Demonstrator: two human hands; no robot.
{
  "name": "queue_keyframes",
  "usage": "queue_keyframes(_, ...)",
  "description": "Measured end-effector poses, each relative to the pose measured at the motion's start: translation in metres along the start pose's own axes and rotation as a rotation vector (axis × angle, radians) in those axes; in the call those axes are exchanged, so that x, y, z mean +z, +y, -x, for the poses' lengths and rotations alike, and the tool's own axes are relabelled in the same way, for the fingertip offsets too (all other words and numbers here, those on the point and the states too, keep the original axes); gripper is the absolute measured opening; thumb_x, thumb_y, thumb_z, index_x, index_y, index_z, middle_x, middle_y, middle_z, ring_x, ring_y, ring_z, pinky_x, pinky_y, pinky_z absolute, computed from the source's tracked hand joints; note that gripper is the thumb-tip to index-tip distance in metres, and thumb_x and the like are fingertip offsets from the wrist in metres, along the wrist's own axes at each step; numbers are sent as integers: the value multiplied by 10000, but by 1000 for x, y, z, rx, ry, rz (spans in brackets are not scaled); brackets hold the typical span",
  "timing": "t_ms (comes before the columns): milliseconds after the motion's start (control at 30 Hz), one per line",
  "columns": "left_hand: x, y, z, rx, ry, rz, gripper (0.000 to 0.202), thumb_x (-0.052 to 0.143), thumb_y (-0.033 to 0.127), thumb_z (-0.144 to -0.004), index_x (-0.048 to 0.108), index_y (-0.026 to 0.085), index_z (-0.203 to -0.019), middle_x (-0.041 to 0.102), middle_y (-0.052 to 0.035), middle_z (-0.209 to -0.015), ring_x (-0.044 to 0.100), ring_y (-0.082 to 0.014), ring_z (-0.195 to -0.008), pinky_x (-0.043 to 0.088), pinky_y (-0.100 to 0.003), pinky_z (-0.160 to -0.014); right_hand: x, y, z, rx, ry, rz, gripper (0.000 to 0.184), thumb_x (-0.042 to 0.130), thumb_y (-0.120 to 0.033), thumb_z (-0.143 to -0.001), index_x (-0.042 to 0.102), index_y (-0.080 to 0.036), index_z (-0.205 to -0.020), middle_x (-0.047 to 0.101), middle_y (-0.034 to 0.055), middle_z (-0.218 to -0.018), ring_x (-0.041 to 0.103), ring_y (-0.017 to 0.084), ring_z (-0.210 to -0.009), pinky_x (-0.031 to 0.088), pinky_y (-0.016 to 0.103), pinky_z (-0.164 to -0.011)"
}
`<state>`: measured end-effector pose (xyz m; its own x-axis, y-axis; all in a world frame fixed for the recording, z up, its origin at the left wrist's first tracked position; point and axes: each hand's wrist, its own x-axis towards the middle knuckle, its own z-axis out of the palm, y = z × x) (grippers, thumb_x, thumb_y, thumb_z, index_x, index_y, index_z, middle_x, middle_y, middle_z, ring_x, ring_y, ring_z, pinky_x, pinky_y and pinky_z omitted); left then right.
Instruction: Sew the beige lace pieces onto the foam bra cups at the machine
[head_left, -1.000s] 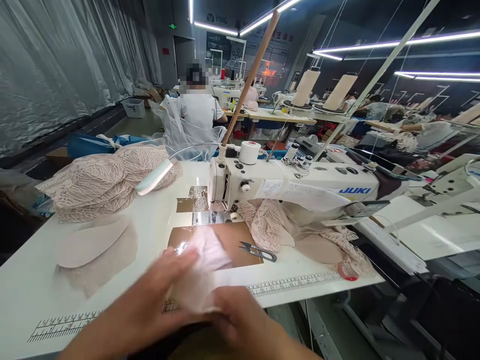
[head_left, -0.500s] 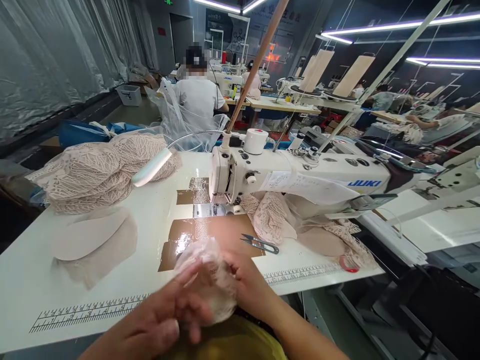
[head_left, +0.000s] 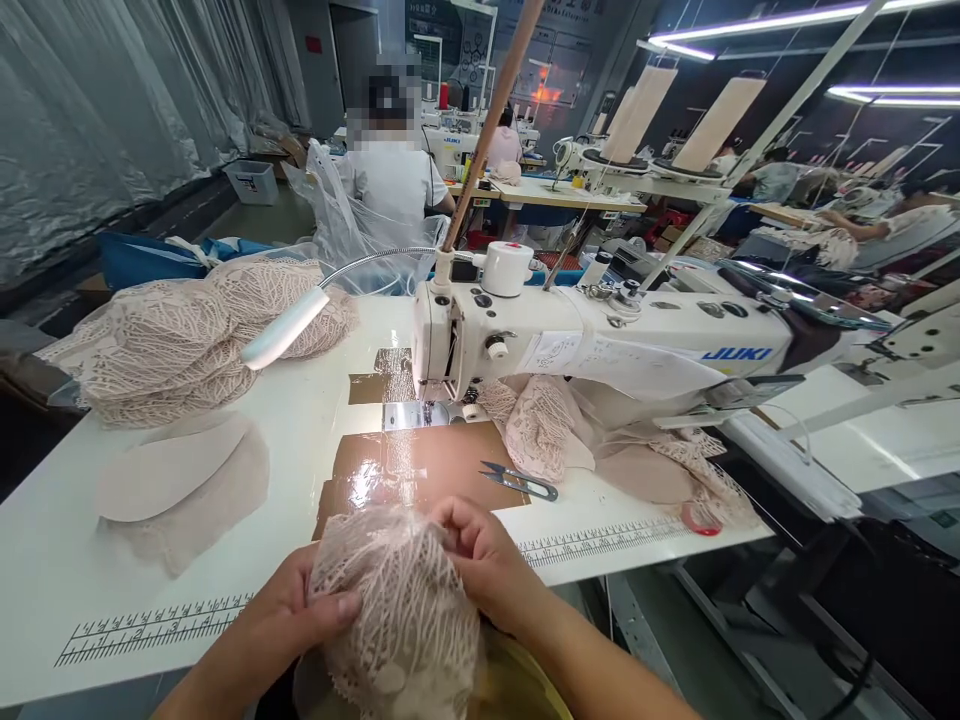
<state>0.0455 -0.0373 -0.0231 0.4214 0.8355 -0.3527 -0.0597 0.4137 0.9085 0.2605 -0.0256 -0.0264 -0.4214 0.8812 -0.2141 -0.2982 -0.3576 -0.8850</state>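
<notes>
A pale pink lace piece (head_left: 401,610) is bunched in both my hands at the near edge of the white sewing table (head_left: 315,400). My left hand (head_left: 296,605) grips its left side with the thumb pressed on the lace. My right hand (head_left: 480,555) pinches its upper right edge with curled fingers. Beyond them stands the white Juki sewing machine (head_left: 570,345), its needle area above a brown taped patch (head_left: 420,465). Thread snips (head_left: 519,481) lie just right of that patch.
A heap of lace pieces (head_left: 180,335) and flat pink cup-shaped pieces (head_left: 169,470) lie at the left. More lace (head_left: 547,425) sits under the machine arm. A gooseneck lamp (head_left: 281,328) hangs over the table. A person in a white shirt (head_left: 394,175) sits ahead; other workstations stand right.
The lace piece has come up off the table toward me into both hands, and both hands have closed on it. The view has tilted slightly downward.
</notes>
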Motion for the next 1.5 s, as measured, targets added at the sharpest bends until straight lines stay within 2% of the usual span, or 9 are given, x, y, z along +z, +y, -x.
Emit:
queue_keyframes(133, 7, -5, 3, 18, 185, 159, 348, 771, 409, -645, 733, 173, -898, 732, -65, -803, 669, -300, -839, 537, -331, -679, -10, 6, -5, -239, 272, 157, 374, 748, -448, -700, 523, -203, -870, 374, -86, -597, 331, 79, -526, 304, 175, -502)
queue_keyframes(300, 10, -8, -2, -6, 239, 264, 392, 789, 356, -649, 701, 206, -1001, 739, -48, -816, 687, -277, -783, 554, -336, -661, -14, -3, -6, -291, 101, 398, 401, 475, -522, -899, 588, -163, -760, 506, 4, -719, 467, 135, -688, 389, 248, -663)
queue_keyframes(467, 21, -3, -5, -1, 286, 407, 446, 783, 342, -662, 660, 197, -1066, 730, -46, -814, 687, -262, -766, 557, -322, -660, -6, -5, -9, -254, 76, 396, 383, 685, -472, -746, 483, -176, -611, 422, -29, -644, 389, 116, -624, 342, 233, -599)
queue_keyframes(700, -2, -11, -13, 34, 345, 587, 193, 769, 296, -711, 614, 184, -688, 599, 48, -629, 585, -106, -596, 509, -184, -587, -7, -2, -14, -163, -2, 28, 326, 710, -412, -693, 492, -179, -629, 451, -10, -684, 437, 134, -658, 393, 269, -670)
queue_keyframes(767, -2, -10, -12, 27, 295, 579, 192, 753, 329, -727, 647, 223, -846, 657, 29, -744, 633, -145, -702, 529, -220, -660, -7, -3, -16, -161, -8, 5, 343, 723, -401, -678, 473, -179, -600, 454, -9, -673, 448, 136, -656, 395, 267, -664)
queue_keyframes(900, 13, -3, -7, -2, 136, 435, 556, 752, 407, -706, 581, 236, -1207, 695, -79, -1082, 630, -303, -1019, 519, -353, -842, -5, -7, -19, -205, -41, 28, 377, 725, -384, -694, 437, -178, -565, 463, -6, -672, 457, 134, -656, 391, 260, -656)
queue_keyframes(1067, 28, 4, -5, -38, 189, 382, 544, 783, 351, -678, 630, 156, -1162, 731, -114, -995, 668, -340, -940, 552, -385, -768, -3, -16, -20, -245, -130, 139, 273, 683, -372, -767, 533, -166, -669, 521, 20, -762, 477, 149, -732, 395, 269, -712)
queue_keyframes(1300, 20, 7, -12, -35, 312, 468, 530, 799, 287, -644, 647, 170, -1138, 742, -89, -899, 687, -304, -856, 566, -332, -699, -4, -11, -24, -300, 76, 315, 288, 666, -313, -763, 482, -175, -590, 447, -25, -634, 395, 116, -622, 328, 243, -605)
queue_keyframes(1500, -7, 0, -14, -19, 367, 648, 234, 799, 188, -627, 645, 189, -803, 616, 25, -707, 612, -130, -629, 525, -205, -578, -9, -6, -24, -343, 148, 267, 356, 663, -318, -744, 394, -185, -553, 307, -56, -586, 295, 96, -573, 266, 234, -556)
